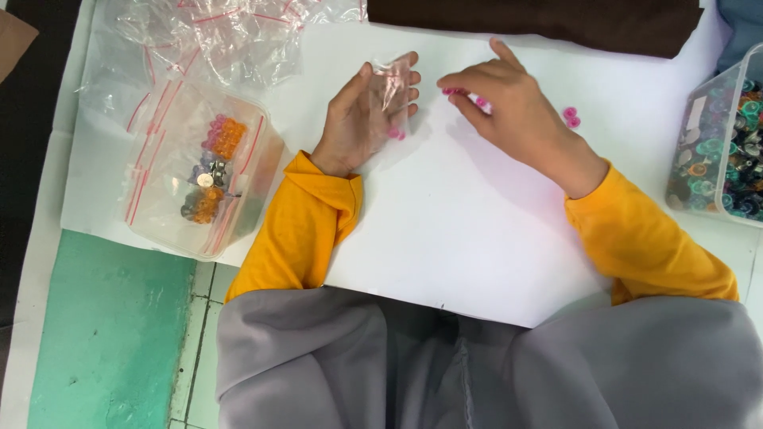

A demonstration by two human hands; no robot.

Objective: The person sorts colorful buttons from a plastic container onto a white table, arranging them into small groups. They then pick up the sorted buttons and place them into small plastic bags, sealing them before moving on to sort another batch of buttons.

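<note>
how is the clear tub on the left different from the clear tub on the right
The left tub holds zip bags with small orange and purple bunches of pieces; the right tub is packed with loose mixed-colour pieces. The left tub lies wholly in view, tilted; the right tub is cut by the frame edge. Both are clear plastic.

Left hand (367, 111) cupped, right hand (501, 99) pinching

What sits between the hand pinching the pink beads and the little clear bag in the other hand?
Nothing visible. The right hand pinches pink beads just beside the small clear bag held in the left hand. Only a narrow strip of bare white sheet separates them. Two more pink beads lie on the right hand's far side.
</note>
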